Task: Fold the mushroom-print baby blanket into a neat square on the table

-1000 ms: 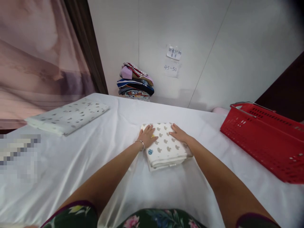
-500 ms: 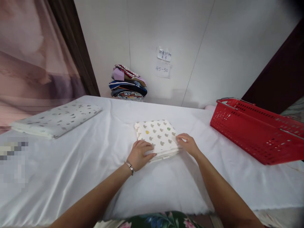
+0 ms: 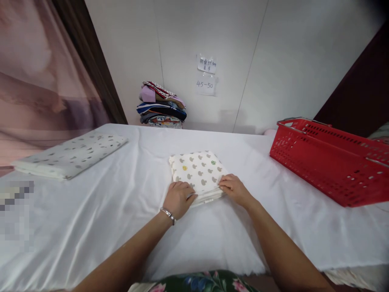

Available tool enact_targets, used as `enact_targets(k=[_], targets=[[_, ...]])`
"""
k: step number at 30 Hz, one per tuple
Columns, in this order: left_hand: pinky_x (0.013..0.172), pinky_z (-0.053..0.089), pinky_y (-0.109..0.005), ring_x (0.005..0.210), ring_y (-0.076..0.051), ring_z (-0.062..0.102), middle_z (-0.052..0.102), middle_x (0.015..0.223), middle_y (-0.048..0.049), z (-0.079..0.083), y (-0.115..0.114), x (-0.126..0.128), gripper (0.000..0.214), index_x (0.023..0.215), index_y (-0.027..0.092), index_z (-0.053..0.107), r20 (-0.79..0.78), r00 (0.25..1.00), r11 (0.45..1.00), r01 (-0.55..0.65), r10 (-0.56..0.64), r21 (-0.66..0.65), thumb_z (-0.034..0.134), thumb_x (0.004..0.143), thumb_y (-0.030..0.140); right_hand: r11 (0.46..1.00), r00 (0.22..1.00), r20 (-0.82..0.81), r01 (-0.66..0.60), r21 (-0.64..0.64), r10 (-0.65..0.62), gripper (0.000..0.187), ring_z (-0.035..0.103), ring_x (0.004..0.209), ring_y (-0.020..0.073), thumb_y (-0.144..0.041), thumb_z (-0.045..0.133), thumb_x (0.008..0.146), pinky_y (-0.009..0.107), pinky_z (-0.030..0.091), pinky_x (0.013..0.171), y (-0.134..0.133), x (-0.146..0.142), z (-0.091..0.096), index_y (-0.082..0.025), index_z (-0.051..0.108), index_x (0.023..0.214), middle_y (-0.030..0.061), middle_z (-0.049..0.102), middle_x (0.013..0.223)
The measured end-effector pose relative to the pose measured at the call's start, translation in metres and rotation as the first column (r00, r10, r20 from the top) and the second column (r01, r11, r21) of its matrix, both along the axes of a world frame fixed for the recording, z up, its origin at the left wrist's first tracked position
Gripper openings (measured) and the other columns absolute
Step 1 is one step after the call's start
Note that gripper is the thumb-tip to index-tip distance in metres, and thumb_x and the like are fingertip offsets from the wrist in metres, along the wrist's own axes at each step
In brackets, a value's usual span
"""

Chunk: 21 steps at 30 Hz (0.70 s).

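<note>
A folded white cloth (image 3: 199, 169) printed with grey mushroom-like shapes, plus a yellow and a green mark, lies mid-table in several layers. At its near left corner, my left hand (image 3: 180, 198) is closed on the front edge, thumb and fingers pinching the top layers. A silver bracelet (image 3: 168, 215) circles that wrist. My right hand (image 3: 236, 190) pinches the near right corner between thumb and fingertips. The lower layers show along the front edge between both hands.
Under everything spreads a white tablecloth (image 3: 100, 227). Another folded white cloth with grey specks (image 3: 73, 156) lies at the left. A red perforated basket (image 3: 322, 166) stands at the right. Behind the table rises a stack of folded fabrics (image 3: 161, 109) against the wall with paper signs (image 3: 206, 84).
My right hand has moved from the cloth's right side to its near right corner and closed on it. The left hand's fingers have curled in on the front edge.
</note>
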<state>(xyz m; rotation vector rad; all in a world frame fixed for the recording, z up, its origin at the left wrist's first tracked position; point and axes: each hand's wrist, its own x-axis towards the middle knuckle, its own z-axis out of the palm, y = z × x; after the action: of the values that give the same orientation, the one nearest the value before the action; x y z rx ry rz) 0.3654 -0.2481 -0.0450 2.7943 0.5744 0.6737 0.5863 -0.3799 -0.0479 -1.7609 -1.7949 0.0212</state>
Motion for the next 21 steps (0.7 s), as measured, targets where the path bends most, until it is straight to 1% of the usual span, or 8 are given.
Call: enact_targets(k=[3,5,7,10,15,18,21], targets=[[0.078,0.037,-0.036,0.075,-0.015,0.051,0.059,0.076,-0.0014,-0.001,-0.002,-0.001,0.024,0.073,0.020,0.061,0.031,0.999,1.000,0.012,-0.013,0.018,0.043,0.087,0.026,0.999,1.000,0.002,0.000,0.038,0.000,0.022,0.054,0.089,0.0180,-0.022,0.044,0.088,0.036,0.039,0.082,-0.002,-0.001,0.001,-0.024,0.066,0.086,0.0027,0.063,0.089],[0.078,0.037,-0.035,0.076,-0.015,0.051,0.059,0.077,-0.0017,-0.003,-0.003,-0.003,0.023,0.075,0.020,0.060,0.063,0.998,1.000,0.016,-0.017,0.019,0.041,0.088,0.025,0.999,1.000,0.015,-0.010,0.038,0.009,0.022,0.053,0.088,0.0180,-0.022,0.043,0.088,0.036,0.039,0.082,-0.003,0.000,0.001,-0.024,0.065,0.086,0.0031,0.063,0.089],[0.077,0.037,-0.035,0.077,-0.015,0.050,0.058,0.077,-0.0020,-0.005,-0.004,-0.004,0.023,0.077,0.020,0.059,0.075,0.997,1.000,0.027,-0.028,0.015,0.040,0.088,0.025,1.000,0.999,0.038,-0.022,0.012,0.021,0.022,0.053,0.087,0.0179,-0.022,0.044,0.088,0.036,0.039,0.081,-0.004,0.000,0.002,-0.025,0.066,0.087,0.0031,0.062,0.088],[0.077,0.037,-0.034,0.077,-0.016,0.051,0.058,0.077,-0.0019,-0.006,-0.004,-0.005,0.022,0.076,0.020,0.058,0.052,0.998,0.999,0.037,-0.038,0.014,0.041,0.088,0.026,0.998,0.997,0.072,-0.033,-0.047,0.037,0.019,0.052,0.087,0.0174,-0.021,0.047,0.086,0.035,0.038,0.081,-0.004,0.000,0.004,-0.026,0.066,0.088,0.0026,0.061,0.088],[0.075,0.037,-0.034,0.078,-0.017,0.053,0.059,0.081,-0.0018,-0.003,-0.001,-0.003,0.014,0.082,0.021,0.059,-0.005,0.999,0.999,0.045,-0.045,0.025,0.050,0.084,0.031,0.991,0.995,0.098,-0.017,-0.134,0.030,0.017,0.049,0.091,0.0170,-0.017,0.049,0.084,0.035,0.035,0.084,-0.005,-0.003,0.008,-0.025,0.064,0.088,0.0016,0.059,0.092],[0.073,0.037,-0.034,0.075,-0.016,0.052,0.058,0.077,-0.0017,-0.001,-0.001,-0.001,0.017,0.079,0.020,0.059,-0.023,0.998,0.998,0.057,-0.056,0.041,0.045,0.086,0.028,0.988,0.991,0.137,0.010,-0.156,0.012,0.018,0.048,0.090,0.0167,-0.014,0.048,0.084,0.034,0.034,0.084,-0.004,-0.007,0.008,-0.024,0.063,0.087,0.0016,0.059,0.091],[0.072,0.037,-0.033,0.074,-0.016,0.051,0.057,0.075,-0.0023,-0.001,-0.002,0.001,0.023,0.076,0.019,0.057,0.016,0.999,0.999,0.031,-0.031,0.037,0.039,0.088,0.026,0.989,0.982,0.190,0.033,-0.144,-0.005,0.021,0.047,0.087,0.0167,-0.012,0.044,0.086,0.034,0.034,0.082,-0.001,-0.010,0.007,-0.022,0.062,0.085,0.0027,0.058,0.087]])
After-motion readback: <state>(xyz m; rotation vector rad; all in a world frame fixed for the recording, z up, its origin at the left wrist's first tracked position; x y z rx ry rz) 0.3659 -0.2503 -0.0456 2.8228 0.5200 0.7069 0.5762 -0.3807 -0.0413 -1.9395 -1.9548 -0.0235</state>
